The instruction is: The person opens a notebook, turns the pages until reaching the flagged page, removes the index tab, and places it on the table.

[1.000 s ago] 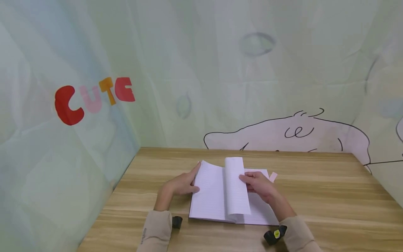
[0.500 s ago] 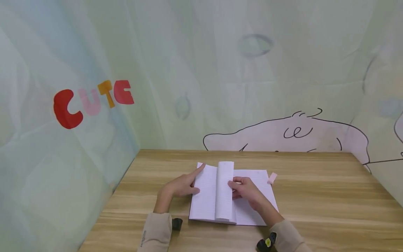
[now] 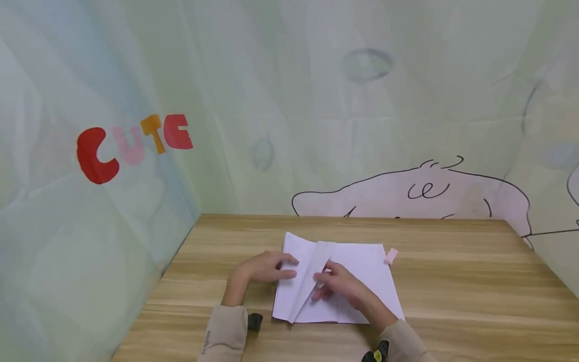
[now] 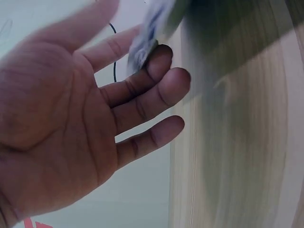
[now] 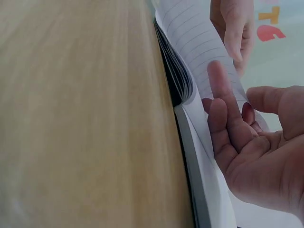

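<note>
An open lined notebook point(image 3: 368, 266) lies on the wooden table. One page point(image 3: 312, 281) stands partly turned over the left half, folded in a slanting strip. My right hand point(image 3: 341, 284) pinches that page by its edge between thumb and index finger; in the right wrist view the other fingers lie beneath the lined page point(image 5: 190, 38). My left hand point(image 3: 267, 267) is at the notebook's left edge, thumb and index finger spread over the left page. In the left wrist view its fingers are loosely bent, beside the blurred printed cover point(image 4: 152, 33).
A small pink piece point(image 3: 391, 256) sits at the notebook's upper right edge. Black wrist devices point(image 3: 255, 322) are strapped at both sleeves. Behind the wooden table point(image 3: 457, 281) hangs a printed cloth point(image 3: 289, 100) with cartoon drawings and coloured letters.
My right hand has carried the page from the right towards the left and nearer to me. My left index finger has come off the notebook's upper left edge and over the page.
</note>
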{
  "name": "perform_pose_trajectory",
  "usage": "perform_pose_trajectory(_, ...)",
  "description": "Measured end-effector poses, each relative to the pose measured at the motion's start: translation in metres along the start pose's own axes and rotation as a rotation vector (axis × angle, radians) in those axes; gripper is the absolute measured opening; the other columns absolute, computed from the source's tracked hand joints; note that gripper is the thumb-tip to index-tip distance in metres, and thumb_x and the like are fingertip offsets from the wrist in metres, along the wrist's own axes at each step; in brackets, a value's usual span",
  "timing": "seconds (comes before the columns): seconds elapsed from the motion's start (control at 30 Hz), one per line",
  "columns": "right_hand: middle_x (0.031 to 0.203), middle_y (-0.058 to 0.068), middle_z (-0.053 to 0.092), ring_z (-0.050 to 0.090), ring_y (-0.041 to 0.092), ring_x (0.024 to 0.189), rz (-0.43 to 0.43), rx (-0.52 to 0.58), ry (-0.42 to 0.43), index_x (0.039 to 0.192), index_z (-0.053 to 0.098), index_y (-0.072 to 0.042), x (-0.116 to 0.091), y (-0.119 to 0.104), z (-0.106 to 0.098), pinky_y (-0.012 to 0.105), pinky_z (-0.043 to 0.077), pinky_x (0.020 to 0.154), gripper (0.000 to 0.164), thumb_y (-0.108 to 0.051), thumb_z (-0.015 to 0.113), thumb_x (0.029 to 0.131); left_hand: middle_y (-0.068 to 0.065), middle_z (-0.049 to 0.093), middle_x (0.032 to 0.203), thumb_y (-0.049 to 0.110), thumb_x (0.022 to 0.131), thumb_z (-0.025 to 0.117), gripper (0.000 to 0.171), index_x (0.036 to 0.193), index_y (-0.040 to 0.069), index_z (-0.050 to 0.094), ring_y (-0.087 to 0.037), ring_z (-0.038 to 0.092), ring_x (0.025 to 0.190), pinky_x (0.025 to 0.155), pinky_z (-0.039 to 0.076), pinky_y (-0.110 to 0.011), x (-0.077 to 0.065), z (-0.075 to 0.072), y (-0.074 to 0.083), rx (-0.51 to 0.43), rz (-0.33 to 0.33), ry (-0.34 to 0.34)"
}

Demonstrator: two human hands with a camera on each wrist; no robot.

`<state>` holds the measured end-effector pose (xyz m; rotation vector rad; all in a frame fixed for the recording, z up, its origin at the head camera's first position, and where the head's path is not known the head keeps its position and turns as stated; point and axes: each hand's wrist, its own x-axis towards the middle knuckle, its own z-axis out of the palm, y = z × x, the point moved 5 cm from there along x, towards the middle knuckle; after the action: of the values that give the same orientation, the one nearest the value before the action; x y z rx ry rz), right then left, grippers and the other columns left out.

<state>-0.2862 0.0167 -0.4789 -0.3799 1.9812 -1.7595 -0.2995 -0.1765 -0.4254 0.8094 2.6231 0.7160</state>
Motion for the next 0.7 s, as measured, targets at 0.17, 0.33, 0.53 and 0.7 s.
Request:
perform_pose_trajectory(0.17,0.121,0.023,0.067,0.074,0.023,0.074,-0.002,0.020,-0.065,0.105,0.051,-0.002,0.001,-0.001,0.005,0.029,0.051,0.067,0.016,-0.016,0.057,0.101,-0.010,0.064,0.121,0.041,0.090,0.074,0.058,0.133,0.005,0.062,-0.018,0.055,0.095,0.085,0.048,-0.039,0.003,0.004,-0.002,-0.028,-0.070,-0.033)
perform_pose_trajectory(0.33,0.122,0.018,0.068,0.071,0.022,0.066,-0.003,0.019,-0.102,0.117,0.052,0.000,0.000,-0.001,0.008,0.029,0.051,0.068,0.023,-0.014,0.059,0.100,-0.006,0.063,0.102,0.029,0.091,0.074,0.047,0.126,0.002,0.062,-0.017,0.054,0.087,0.078,0.047,-0.036,0.003,0.006,-0.002,-0.043,-0.081,-0.045)
perform_pose_trajectory(0.53,0.117,0.014,0.070,0.065,0.017,0.055,0.003,-0.008,-0.114,0.133,0.048,-0.004,-0.001,-0.006,0.003,0.029,0.052,0.064,0.036,-0.013,0.060,0.100,-0.004,0.055,0.083,0.004,0.089,0.068,0.035,0.121,0.001,0.054,-0.018,0.053,0.078,0.071,0.045,-0.035,0.001,0.003,-0.005,-0.055,-0.096,-0.009)
perform_pose_trajectory(0.7,0.112,0.015,0.071,0.062,0.017,0.054,-0.010,-0.052,-0.083,0.135,0.048,-0.004,-0.001,-0.010,-0.008,0.029,0.052,0.062,0.037,-0.010,0.059,0.100,-0.010,0.060,0.103,0.006,0.090,0.068,0.076,0.154,-0.003,0.028,-0.020,0.055,0.089,0.082,0.045,-0.039,-0.001,0.003,-0.008,-0.096,-0.137,0.003)
